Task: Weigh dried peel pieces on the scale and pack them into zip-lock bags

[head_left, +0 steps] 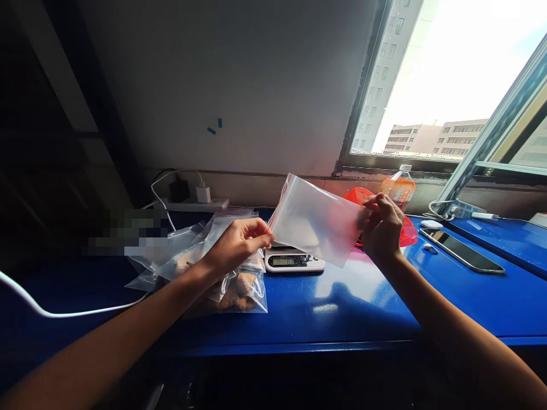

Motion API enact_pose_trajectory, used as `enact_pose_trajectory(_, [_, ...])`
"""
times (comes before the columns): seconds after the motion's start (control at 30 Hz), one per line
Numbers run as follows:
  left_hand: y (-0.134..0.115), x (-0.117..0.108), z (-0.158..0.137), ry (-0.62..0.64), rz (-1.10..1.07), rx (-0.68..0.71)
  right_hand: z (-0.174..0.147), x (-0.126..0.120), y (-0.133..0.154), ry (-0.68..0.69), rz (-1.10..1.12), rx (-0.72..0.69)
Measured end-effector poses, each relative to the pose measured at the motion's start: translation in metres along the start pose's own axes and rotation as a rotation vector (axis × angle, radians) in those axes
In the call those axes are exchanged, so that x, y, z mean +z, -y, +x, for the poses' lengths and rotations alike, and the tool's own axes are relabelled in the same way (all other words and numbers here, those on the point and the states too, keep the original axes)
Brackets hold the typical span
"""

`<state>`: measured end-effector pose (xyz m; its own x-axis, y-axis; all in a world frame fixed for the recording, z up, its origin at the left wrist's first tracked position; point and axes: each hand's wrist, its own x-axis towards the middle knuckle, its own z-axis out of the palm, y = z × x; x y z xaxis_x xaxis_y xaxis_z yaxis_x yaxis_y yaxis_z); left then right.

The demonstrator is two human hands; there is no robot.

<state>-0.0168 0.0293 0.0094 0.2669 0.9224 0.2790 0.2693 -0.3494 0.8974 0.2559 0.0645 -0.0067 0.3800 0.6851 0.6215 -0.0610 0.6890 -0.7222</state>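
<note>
A clear zip-lock bag (318, 219) with a red seal line is stretched between my two hands, tilted and looking flat. My left hand (239, 245) pinches its seal-side corner. At the opposite end, my right hand (382, 225) grips the bag's edge with fingers closed. Below the bag, a white digital scale (294, 262) stands on the blue table, its display lit; the bag partly hides its top. Several filled zip-lock bags (245, 290) holding brown chunks lie left of the scale, partly behind my left forearm.
Behind my right hand are a red plastic bag (409, 232) and a bottle of orange drink (399, 185). A phone (464, 250), a white earphone case (431, 224) and an earbud (431, 248) lie at right. A white cable (77, 314) crosses the left side; a charger (203, 194) sits on a power strip.
</note>
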Motion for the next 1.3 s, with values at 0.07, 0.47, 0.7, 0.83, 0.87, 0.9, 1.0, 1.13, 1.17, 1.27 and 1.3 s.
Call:
enact_pose_trajectory(0.07, [-0.001, 0.0, -0.001, 0.032, 0.013, 0.004, 0.006, -0.006, 0.0, 0.025, -0.056, 0.014])
enact_pose_trajectory(0.47, [0.004, -0.002, 0.002, -0.019, 0.049, -0.008, 0.011, -0.017, 0.015, 0.949, -0.332, 0.357])
enact_pose_trajectory(0.7, [-0.003, -0.002, -0.002, 0.117, 0.113, -0.03, 0.006, -0.014, 0.022, 0.989, -0.338, 0.296])
enact_pose_trajectory(0.83, [-0.008, 0.004, -0.007, 0.264, 0.158, -0.073, 0.003, -0.009, 0.024, 0.869, -0.348, 0.216])
enact_pose_trajectory(0.87, [-0.008, 0.005, -0.008, 0.286, 0.161, -0.079, 0.003, -0.008, 0.024, 0.86, -0.352, 0.213])
enact_pose_trajectory(0.9, [-0.008, 0.005, -0.008, 0.299, 0.163, -0.084, 0.002, -0.007, 0.024, 0.861, -0.358, 0.214])
enact_pose_trajectory(1.0, [-0.005, 0.005, -0.007, 0.265, 0.152, -0.083, 0.003, -0.005, 0.023, 0.873, -0.37, 0.219])
enact_pose_trajectory(1.13, [-0.001, 0.002, -0.004, 0.147, 0.098, -0.048, 0.006, -0.009, 0.023, 0.883, -0.386, 0.223])
enact_pose_trajectory(1.17, [0.0, 0.001, -0.003, 0.123, 0.088, -0.04, 0.007, -0.011, 0.022, 0.898, -0.397, 0.224])
enact_pose_trajectory(1.27, [0.0, 0.0, -0.003, 0.106, 0.075, -0.026, 0.009, -0.015, 0.016, 0.962, -0.407, 0.233])
enact_pose_trajectory(1.3, [0.0, 0.0, -0.003, 0.112, 0.072, -0.021, 0.009, -0.016, 0.014, 0.989, -0.401, 0.244])
